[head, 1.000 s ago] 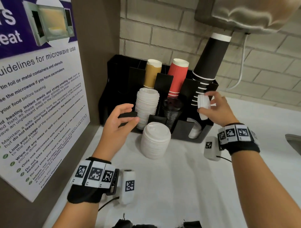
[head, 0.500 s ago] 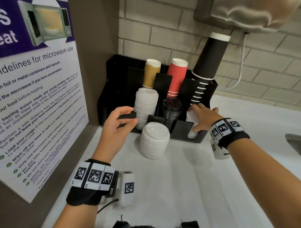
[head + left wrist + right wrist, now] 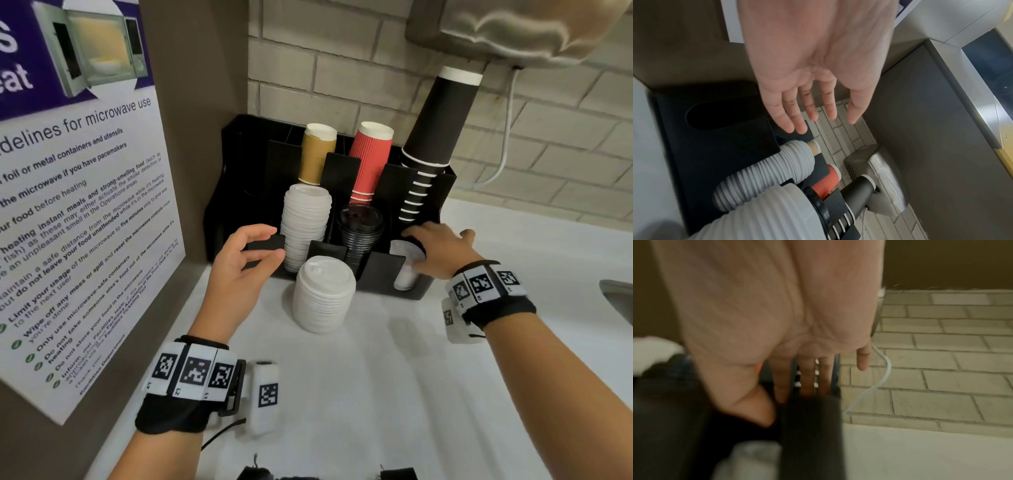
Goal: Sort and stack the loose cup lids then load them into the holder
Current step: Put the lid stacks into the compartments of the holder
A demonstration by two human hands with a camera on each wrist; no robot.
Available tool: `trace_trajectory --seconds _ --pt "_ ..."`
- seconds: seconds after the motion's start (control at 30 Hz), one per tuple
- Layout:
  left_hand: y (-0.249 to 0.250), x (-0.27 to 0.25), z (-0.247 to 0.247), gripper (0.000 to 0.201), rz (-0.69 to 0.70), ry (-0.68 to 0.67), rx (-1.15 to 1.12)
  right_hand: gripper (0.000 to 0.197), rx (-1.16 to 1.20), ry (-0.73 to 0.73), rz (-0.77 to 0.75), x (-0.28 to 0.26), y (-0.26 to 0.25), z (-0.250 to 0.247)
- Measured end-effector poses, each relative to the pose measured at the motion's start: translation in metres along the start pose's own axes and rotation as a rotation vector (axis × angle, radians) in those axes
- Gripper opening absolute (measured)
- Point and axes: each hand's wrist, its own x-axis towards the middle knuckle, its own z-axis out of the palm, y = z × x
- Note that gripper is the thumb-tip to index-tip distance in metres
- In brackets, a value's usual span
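A black holder (image 3: 383, 274) stands at the back of the white counter. Its left front slot holds a tall stack of white lids (image 3: 305, 226), the middle slot black lids (image 3: 359, 229), the right slot a short stack of small white lids (image 3: 406, 270). Another stack of white lids (image 3: 323, 294) stands loose on the counter in front of the holder. My right hand (image 3: 435, 250) lies flat on top of the small white lids, fingers straight. My left hand (image 3: 246, 253) hovers empty and relaxed beside the tall stack; in the left wrist view its fingers (image 3: 812, 118) are spread over the holder's empty slot (image 3: 715, 116).
Tan cups (image 3: 317, 154), red cups (image 3: 371, 161) and tall black cups (image 3: 435, 144) stand in the holder's rear slots. A microwave poster (image 3: 78, 205) covers the left wall. A metal dispenser (image 3: 513, 31) hangs overhead with a cable (image 3: 507, 137). A sink edge (image 3: 620, 301) shows at the right.
My right hand brought the small white lids down from beside the black cups into the holder's right slot and now lies flat on them. The left hand barely moved.
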Motion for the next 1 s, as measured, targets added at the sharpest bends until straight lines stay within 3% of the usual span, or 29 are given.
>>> trace_trajectory --seconds 0.1,0.2,0.27,0.37,0.5,1.0 --pt "0.0 0.0 0.001 0.029 -0.008 0.004 -0.002 0.039 0.463 0.31 -0.033 -0.01 -0.011 -0.014" --pt "-0.001 -0.001 0.001 0.029 -0.014 0.007 0.004 0.021 0.806 0.319 -0.211 -0.026 -0.046 -0.02" --pt "-0.001 -0.001 0.0 0.028 -0.016 0.008 0.008 0.025 0.824 0.18 -0.277 -0.034 -0.071 -0.014" --pt "-0.001 -0.002 -0.001 0.028 -0.017 0.014 0.005 0.048 0.783 0.009 -0.267 -0.037 -0.097 0.0" --pt "-0.001 -0.002 -0.003 0.028 -0.008 0.019 0.01 0.063 0.788 0.028 -0.206 -0.037 -0.117 0.012" --pt "-0.003 -0.002 -0.004 0.029 0.007 0.011 0.016 0.063 0.779 0.032 -0.218 -0.039 -0.13 0.015"
